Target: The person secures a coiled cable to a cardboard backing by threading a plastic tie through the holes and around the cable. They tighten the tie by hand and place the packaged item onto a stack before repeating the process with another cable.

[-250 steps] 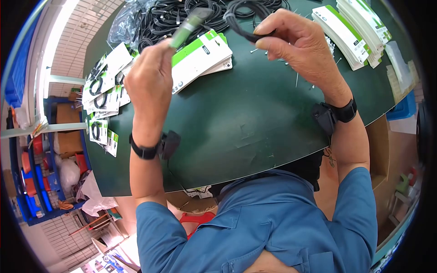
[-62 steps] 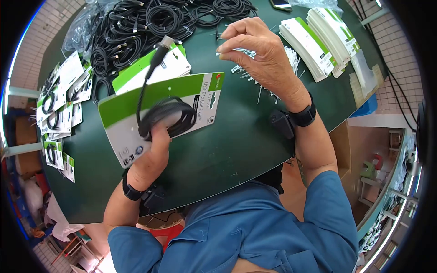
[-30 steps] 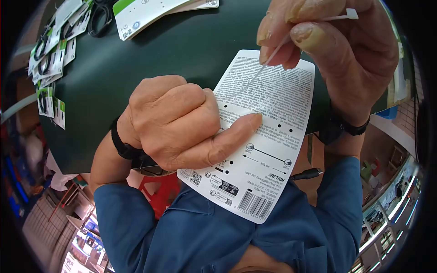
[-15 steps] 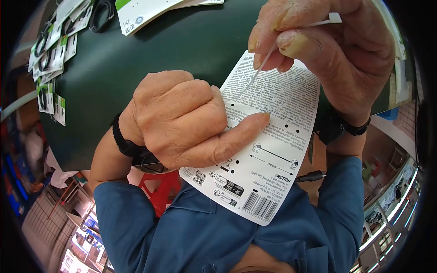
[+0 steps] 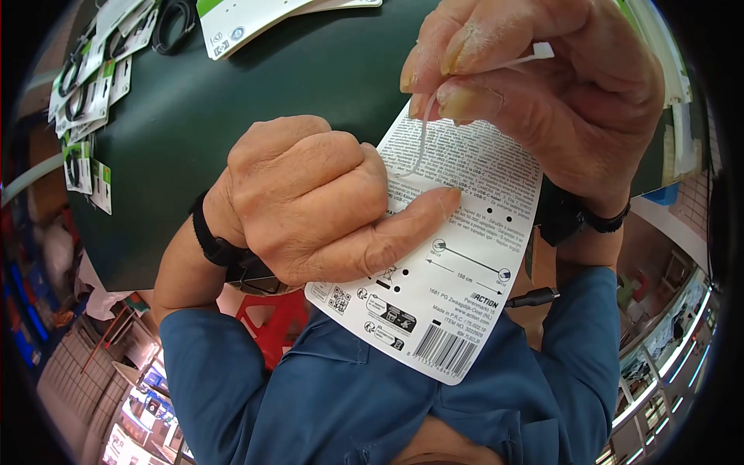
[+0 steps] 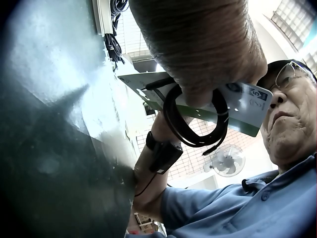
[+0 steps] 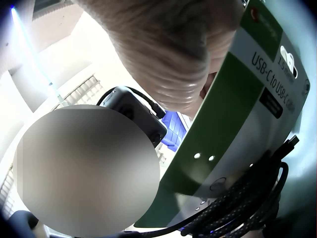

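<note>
A printed card (image 5: pixel 465 263) is held text side up, tilted over the lap. My left hand (image 5: pixel 310 201) grips it, thumb on the printed face and the other fingers curled. In the left wrist view a coiled black cable (image 6: pixel 171 116) lies against the card's other face, at the left hand's fingers. My right hand (image 5: pixel 550 93) pinches a thin white tie (image 5: pixel 424 143) between thumb and fingers above the card; the tie's lower end reaches the card beside the left fist. A cable plug (image 5: pixel 533 297) sticks out past the card's right edge.
Carded cables (image 5: pixel 87 101) lie in a pile at the table's left, beside a loose black coil (image 5: pixel 175 27). A stack of cards (image 5: pixel 256 19) lies at the back. The green table's (image 5: pixel 178 155) near edge runs under the left wrist.
My right hand has moved left and slightly down with the tie, which now bends more steeply. The left hand and card have shifted slightly right since a second ago.
</note>
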Tool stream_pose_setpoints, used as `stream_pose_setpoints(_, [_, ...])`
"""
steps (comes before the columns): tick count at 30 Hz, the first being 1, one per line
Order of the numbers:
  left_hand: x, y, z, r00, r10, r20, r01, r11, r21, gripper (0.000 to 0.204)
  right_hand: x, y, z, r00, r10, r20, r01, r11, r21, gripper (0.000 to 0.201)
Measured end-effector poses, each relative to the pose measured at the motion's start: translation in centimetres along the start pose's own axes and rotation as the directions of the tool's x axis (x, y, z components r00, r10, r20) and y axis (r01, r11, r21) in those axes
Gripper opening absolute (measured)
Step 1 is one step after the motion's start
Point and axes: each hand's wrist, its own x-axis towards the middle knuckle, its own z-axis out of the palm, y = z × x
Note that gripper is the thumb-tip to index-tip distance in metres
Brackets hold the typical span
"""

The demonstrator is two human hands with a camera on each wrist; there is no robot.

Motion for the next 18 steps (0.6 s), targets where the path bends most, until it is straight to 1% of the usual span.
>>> stream_pose_setpoints(2, [0.1, -0.1, -0.1, 1.000, -0.012, 0.002, 0.012, 1.000, -0.004, 0.053, 0.0, 0.4, -0.8, 0.989, -0.077, 0.126, 0.109, 0.957, -0.267, 0.025])
stream_pose_setpoints(3, [0.1, -0.1, -0.1, 1.000, -0.012, 0.001, 0.012, 1.000, -0.004, 0.053, -0.2, 0.7, -0.3, 0.989, -0.077, 0.126, 0.109, 0.958, -0.267, 0.025])
stream_pose_setpoints(4, [0.0, -0.1, 0.0, 1.000, -0.008, -0.013, 0.008, 1.000, 0.003, 0.052, -0.6, 1.3, 0.8, 0.988, -0.147, -0.038, 0.140, 0.979, -0.147, 0.026])
stream_pose_setpoints(5, [0.0, -0.2, 0.0, 1.000, -0.004, -0.027, 0.004, 1.000, 0.009, 0.051, -0.7, 1.6, 1.4, 0.959, -0.192, -0.209, 0.189, 0.981, -0.031, 0.027])
stream_pose_setpoints(6, [0.0, -0.2, 0.0, 1.000, -0.004, -0.027, 0.004, 1.000, 0.010, 0.051, -0.5, 1.4, 1.0, 0.959, -0.192, -0.209, 0.190, 0.981, -0.031, 0.027])
stream_pose_setpoints(8, [0.0, -0.1, -0.1, 1.000, -0.009, -0.015, 0.010, 1.000, 0.007, 0.050, -0.1, 0.7, -0.1, 0.983, -0.183, 0.024, 0.184, 0.963, -0.196, 0.030])
stream_pose_setpoints(9, [0.0, -0.1, -0.1, 1.000, -0.010, -0.015, 0.010, 1.000, 0.007, 0.050, -0.2, 0.4, 0.0, 0.983, -0.183, 0.024, 0.184, 0.963, -0.196, 0.030])
stream_pose_setpoints(11, [0.0, -0.2, -0.1, 1.000, -0.012, -0.017, 0.013, 1.000, 0.011, 0.050, -0.3, -0.2, 0.5, 0.996, -0.088, 0.019, 0.090, 0.975, -0.204, 0.032])
stream_pose_setpoints(12, [0.0, -0.1, -0.2, 1.000, -0.012, -0.018, 0.012, 1.000, 0.012, 0.050, -0.6, 0.1, 0.8, 0.996, -0.088, 0.020, 0.090, 0.975, -0.204, 0.032])
stream_pose_setpoints(14, [0.0, -0.1, -0.3, 1.000, -0.023, -0.008, 0.023, 1.000, 0.001, 0.050, -1.1, 1.1, 1.5, 0.987, -0.151, -0.051, 0.151, 0.988, 0.014, 0.035])
stream_pose_setpoints(15, [0.0, -0.2, -0.3, 1.000, -0.022, -0.009, 0.022, 1.000, 0.002, 0.050, -0.8, 0.2, 1.2, 0.987, -0.151, -0.050, 0.152, 0.988, 0.014, 0.035])
stream_pose_setpoints(16, [0.1, -0.2, -0.2, 1.000, -0.027, -0.011, 0.027, 1.000, -0.003, 0.049, -0.1, -1.5, 0.8, 0.992, 0.071, 0.107, -0.060, 0.993, -0.104, 0.025])
stream_pose_setpoints(17, [0.1, -0.2, -0.2, 0.999, -0.032, -0.014, 0.032, 0.999, -0.008, 0.048, 0.3, -2.5, 0.5, 0.925, 0.304, 0.230, -0.246, 0.937, -0.249, 0.016])
stream_pose_setpoints(18, [0.2, -0.3, -0.1, 0.999, -0.030, -0.015, 0.030, 1.000, -0.007, 0.048, 0.3, -2.5, 0.5, 0.925, 0.303, 0.230, -0.245, 0.937, -0.250, 0.016])
